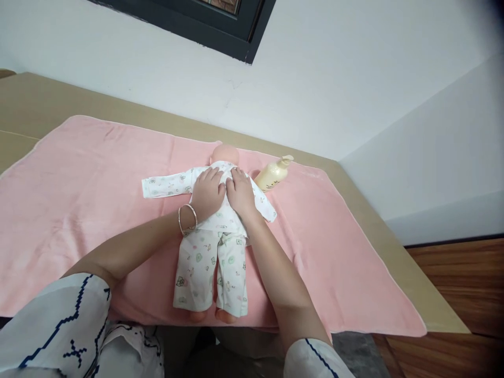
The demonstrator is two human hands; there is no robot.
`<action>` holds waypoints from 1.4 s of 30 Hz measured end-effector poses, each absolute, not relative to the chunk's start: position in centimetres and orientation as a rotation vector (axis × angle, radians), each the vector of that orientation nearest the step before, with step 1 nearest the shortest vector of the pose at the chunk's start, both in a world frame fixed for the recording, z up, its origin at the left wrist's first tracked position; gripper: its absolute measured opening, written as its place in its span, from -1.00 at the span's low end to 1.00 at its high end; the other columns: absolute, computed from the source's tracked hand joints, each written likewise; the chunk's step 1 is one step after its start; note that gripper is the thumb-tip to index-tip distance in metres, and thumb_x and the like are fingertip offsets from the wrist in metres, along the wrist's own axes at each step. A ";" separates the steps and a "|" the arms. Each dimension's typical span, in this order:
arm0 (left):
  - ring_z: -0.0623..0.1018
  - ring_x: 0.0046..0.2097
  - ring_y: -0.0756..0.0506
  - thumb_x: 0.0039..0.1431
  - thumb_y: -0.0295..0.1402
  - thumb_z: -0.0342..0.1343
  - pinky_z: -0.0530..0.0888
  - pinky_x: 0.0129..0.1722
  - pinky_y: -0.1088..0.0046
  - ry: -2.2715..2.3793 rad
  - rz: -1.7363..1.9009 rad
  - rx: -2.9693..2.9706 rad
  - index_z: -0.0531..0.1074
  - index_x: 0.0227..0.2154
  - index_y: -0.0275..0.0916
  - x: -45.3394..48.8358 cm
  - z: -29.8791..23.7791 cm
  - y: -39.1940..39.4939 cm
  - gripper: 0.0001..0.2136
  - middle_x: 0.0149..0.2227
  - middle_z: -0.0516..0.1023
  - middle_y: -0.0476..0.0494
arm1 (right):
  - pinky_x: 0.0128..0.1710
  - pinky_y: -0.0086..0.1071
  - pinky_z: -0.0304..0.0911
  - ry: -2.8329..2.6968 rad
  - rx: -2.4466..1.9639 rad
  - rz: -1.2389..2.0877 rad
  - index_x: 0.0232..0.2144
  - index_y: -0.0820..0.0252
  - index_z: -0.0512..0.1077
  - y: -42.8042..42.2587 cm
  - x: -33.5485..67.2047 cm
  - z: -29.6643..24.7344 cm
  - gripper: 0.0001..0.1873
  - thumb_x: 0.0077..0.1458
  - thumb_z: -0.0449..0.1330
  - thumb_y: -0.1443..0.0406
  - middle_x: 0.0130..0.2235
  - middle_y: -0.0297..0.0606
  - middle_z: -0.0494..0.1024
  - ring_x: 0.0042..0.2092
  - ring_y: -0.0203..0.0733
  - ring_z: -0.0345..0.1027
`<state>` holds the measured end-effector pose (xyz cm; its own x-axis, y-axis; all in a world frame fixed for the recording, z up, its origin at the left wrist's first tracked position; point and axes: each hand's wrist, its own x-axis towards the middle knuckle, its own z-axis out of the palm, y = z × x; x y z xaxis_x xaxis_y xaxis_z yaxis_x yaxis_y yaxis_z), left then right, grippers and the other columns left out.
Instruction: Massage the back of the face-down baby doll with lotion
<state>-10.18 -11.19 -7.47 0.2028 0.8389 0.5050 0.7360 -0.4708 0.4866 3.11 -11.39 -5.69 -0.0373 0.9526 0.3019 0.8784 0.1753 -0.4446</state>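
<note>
From far away, I see the left hand [208,193] lie flat on the upper part of the doll [225,224]. This grip is loose, with fingers a bit apart, and has hold of nothing. The doll lies under both hands, with its head [225,154] pointing away from me. Just beside, the right hand [241,194] rests flat too, its grip just as loose, holding nothing. To do this well, I would use soft palms, press the same on both sides, and let the shirt [228,212] lie smooth.

Right of the doll is a pump bottle [272,174]; I would mind my elbow there.

The table [129,112] is tan, and its far edge meets a white wall [299,89]. A pink blanket [98,173] covers most of it, with a few creases. Up high is a dark window frame [220,31]. Brown wood [464,278] shows low on the right.
</note>
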 end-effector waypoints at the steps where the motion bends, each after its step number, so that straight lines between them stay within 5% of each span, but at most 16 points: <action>1: 0.34 0.32 -0.27 0.28 -0.38 -0.09 0.23 0.38 0.10 1.540 1.115 2.284 0.40 0.14 -0.35 -10.5 -7.4 -10.5 -0.58 0.25 0.44 -0.29 | 0.38 0.15 -0.04 -1.910 -1.752 0.143 0.25 0.39 0.27 -11.9 2.5 -5.6 -0.43 0.31 -0.16 0.25 0.32 0.13 0.29 0.40 0.13 0.07; 8: 0.38 0.28 -0.28 0.31 -0.31 -0.11 0.22 0.37 0.07 1.558 1.044 2.259 0.40 0.15 -0.36 -11.3 -7.3 -8.2 -0.57 0.22 0.46 -0.31 | 0.29 0.11 0.14 -1.896 -1.886 0.019 0.21 0.42 0.33 -14.2 -0.1 -4.6 -0.46 0.32 -0.13 0.26 0.24 0.20 0.40 0.32 0.24 0.21; 16: 0.33 0.33 -0.31 0.33 -0.42 -0.13 0.23 0.35 0.05 1.575 1.028 2.431 0.38 0.17 -0.36 -9.9 -7.0 -11.7 -0.59 0.26 0.41 -0.35 | 0.36 0.13 -0.02 -1.982 -1.715 0.217 0.17 0.23 0.35 -11.0 3.8 -4.7 -0.53 0.31 -0.09 0.22 0.31 -0.01 0.34 0.37 0.09 0.11; 23: 0.47 0.18 -0.25 0.26 -0.38 -0.06 0.33 0.28 0.13 1.539 1.008 2.256 0.47 0.04 -0.31 -11.1 -6.3 -8.6 -0.64 0.13 0.54 -0.28 | 0.36 0.04 0.04 -1.960 -1.883 0.049 0.25 0.43 0.29 -14.0 0.4 -4.1 -0.46 0.32 -0.11 0.30 0.30 0.10 0.34 0.37 0.16 0.13; 30: 0.44 0.23 -0.24 0.28 -0.35 -0.06 0.26 0.33 0.12 1.554 1.119 2.206 0.45 0.09 -0.34 -10.9 -7.6 -8.0 -0.61 0.17 0.52 -0.26 | 0.31 0.04 0.15 -1.966 -1.787 0.056 0.16 0.26 0.42 -13.7 1.0 -3.9 -0.52 0.27 -0.06 0.32 0.23 -0.02 0.45 0.32 0.15 0.22; 36: 0.42 0.25 -0.24 0.30 -0.33 -0.02 0.23 0.37 0.10 1.568 1.163 2.184 0.45 0.08 -0.31 -10.7 -7.9 -8.5 -0.64 0.18 0.52 -0.24 | 0.42 0.14 -0.14 -1.912 -1.712 0.223 0.28 0.28 0.28 -11.1 3.4 -5.5 -0.42 0.25 -0.04 0.24 0.37 -0.04 0.23 0.42 0.14 0.00; 42: 0.43 0.25 -0.23 0.29 -0.34 -0.03 0.24 0.37 0.09 1.546 1.193 2.178 0.46 0.05 -0.28 -10.8 -7.9 -8.5 -0.66 0.16 0.53 -0.23 | 0.41 0.15 -0.15 -1.898 -1.694 0.196 0.27 0.25 0.29 -11.1 3.2 -6.2 -0.43 0.26 -0.07 0.23 0.37 -0.05 0.25 0.42 0.10 0.02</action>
<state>-10.76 -8.47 -7.88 0.1192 0.8654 0.4867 0.6905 -0.4245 0.5857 3.23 -11.06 -6.23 -0.0240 0.9471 0.3201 0.8616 0.1820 -0.4738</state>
